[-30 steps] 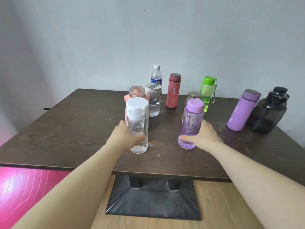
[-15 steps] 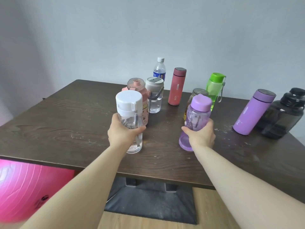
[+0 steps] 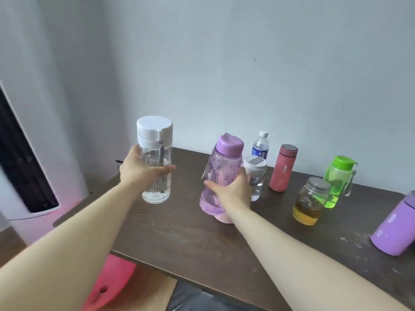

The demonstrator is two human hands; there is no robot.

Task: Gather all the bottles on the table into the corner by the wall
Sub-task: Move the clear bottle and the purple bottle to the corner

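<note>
My left hand (image 3: 140, 173) grips a clear bottle with a white cap (image 3: 155, 151), held upright above the table's left part. My right hand (image 3: 231, 191) grips a translucent purple bottle (image 3: 221, 162), tilted slightly and lifted off the dark wooden table (image 3: 188, 239). Behind my right hand stand a pink bottle (image 3: 224, 218), mostly hidden, a clear bottle with a grey-white lid (image 3: 256, 173), a small water bottle (image 3: 260, 145), a red flask (image 3: 283, 168), a glass jar with yellow liquid (image 3: 310, 204), a green bottle (image 3: 338, 181) and a purple flask (image 3: 396, 230).
A grey wall (image 3: 224, 63) runs behind the table and meets a side wall at the left. A white upright appliance with a dark panel (image 3: 24, 167) stands at the left. A pink ball (image 3: 110, 281) lies on the floor under the table's near edge.
Both hands have lifted their bottles and carried them left and toward the wall. The view has swung left, so the black jug has left the frame.
</note>
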